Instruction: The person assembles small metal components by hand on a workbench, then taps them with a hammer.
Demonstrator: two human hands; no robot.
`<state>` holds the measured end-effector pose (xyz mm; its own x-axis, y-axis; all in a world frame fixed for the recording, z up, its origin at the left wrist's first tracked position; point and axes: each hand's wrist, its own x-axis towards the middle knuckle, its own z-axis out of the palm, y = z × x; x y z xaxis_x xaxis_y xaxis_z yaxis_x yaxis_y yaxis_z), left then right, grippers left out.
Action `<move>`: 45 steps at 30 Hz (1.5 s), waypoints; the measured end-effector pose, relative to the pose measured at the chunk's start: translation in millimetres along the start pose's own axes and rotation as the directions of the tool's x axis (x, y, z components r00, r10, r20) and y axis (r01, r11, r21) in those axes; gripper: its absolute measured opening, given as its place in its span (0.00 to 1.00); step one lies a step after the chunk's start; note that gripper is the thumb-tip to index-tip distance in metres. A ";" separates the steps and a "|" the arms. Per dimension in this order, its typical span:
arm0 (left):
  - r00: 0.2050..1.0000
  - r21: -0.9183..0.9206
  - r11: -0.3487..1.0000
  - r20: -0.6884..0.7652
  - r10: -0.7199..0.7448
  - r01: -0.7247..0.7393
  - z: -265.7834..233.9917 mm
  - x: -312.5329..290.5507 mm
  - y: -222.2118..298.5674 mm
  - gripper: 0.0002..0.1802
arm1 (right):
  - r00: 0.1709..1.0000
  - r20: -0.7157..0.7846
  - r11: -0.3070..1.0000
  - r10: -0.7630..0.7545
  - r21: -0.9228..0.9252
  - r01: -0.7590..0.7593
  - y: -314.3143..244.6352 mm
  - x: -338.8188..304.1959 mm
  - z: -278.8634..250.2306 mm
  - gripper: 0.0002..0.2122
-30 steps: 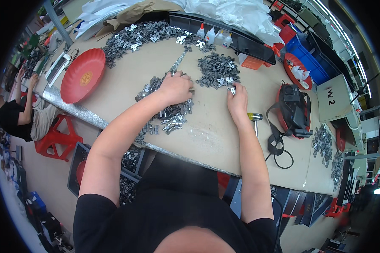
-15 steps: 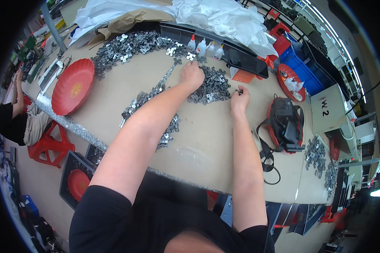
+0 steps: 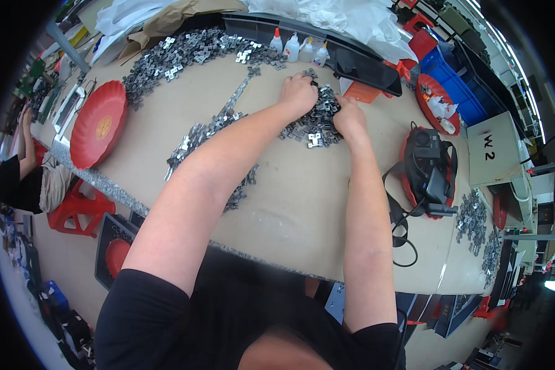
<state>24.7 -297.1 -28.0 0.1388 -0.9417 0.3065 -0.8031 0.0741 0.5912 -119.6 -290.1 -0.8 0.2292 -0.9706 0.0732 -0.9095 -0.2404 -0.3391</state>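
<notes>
A: Change noted. A second back the left hand (image 3: 298, 92) lay flat on the loose strip of small grey metal clips (image 3: 213, 132) at about 9 o'clock of the bench (image 3: 302, 203) centre, and the right hand (image 3: 350, 118) sat apart near the bench middle. Now both arms are stretched to 12 o'clock and both hands are on the dense pile of small grey stamped metal clips (image 3: 311, 123).

B: Fingers?

A: Left: curled down into the pile's far edge, knuckles up; whether they pinch a piece, cannot tell. Right: fingers bent and pressed together on the pile's right rim, tips hidden among the clips.

B: So the work has shifted piles.

A: My reading, yes: the near strip is left lying, and the hands have closed in on the far heap from both sides, gathering or sorting it.

B: Surroundings?

A: Small white squeeze bottles (image 3: 297, 46) just beyond the pile at 12 o'clock, a long black tray (image 3: 364, 65) at 1 o'clock, a round red plastic dish (image 3: 98, 126) at 9 o'clock, a black-and-red strapped device (image 3: 427, 169) at 3 o'clock. Another broad scatter of clips (image 3: 179, 55) lies at 11 o'clock. A seated person in a black top (image 3: 15, 185) is at far left.
</notes>
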 end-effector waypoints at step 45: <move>0.700 0.499 0.490 0.499 0.511 -0.714 -134.2 -172.8 -3.6 0.06 | 0.932 0.338 0.035 -0.131 0.941 -0.336 -19.1 -163.6 -3.6 0.09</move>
<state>81.4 -90.6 17.0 -0.6027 -0.7848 0.1443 -0.7821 0.5452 -0.3018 -140.9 -126.7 -3.0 0.4501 -0.8693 -0.2041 0.2175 0.3284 -0.9192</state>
